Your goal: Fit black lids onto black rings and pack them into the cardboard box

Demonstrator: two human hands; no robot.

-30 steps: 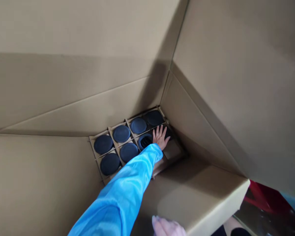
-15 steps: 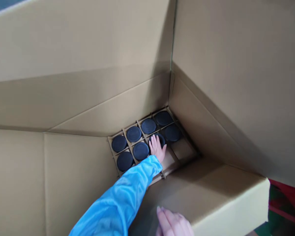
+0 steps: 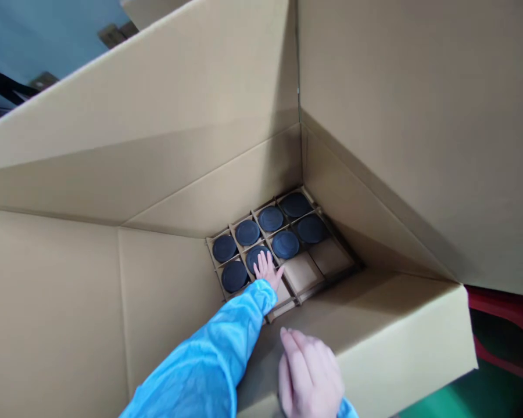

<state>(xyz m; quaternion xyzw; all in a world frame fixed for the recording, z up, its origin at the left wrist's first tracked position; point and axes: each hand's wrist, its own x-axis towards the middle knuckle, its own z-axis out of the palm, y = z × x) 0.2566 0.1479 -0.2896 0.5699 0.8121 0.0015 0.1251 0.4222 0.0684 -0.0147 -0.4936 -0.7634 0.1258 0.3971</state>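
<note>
Facing palm down over a dark disc (image 3: 252, 255), the left hand (image 3: 267, 270) splays its fingers (image 3: 262, 260); the right hand (image 3: 310, 371) curls, grip unclear.

Packing area, apparently inside a factory or warehouse.
A deep cardboard carton (image 3: 169, 284), its divider grid (image 3: 282, 310) holding black round pieces (image 3: 286, 244), and a blue work sleeve (image 3: 196, 360) suggest the setting.

8 blk round-topped items (image 3: 285, 244) sit in 2 rows of 4, 1 per cell of cardbd divider (image 3: 281, 309).
</note>
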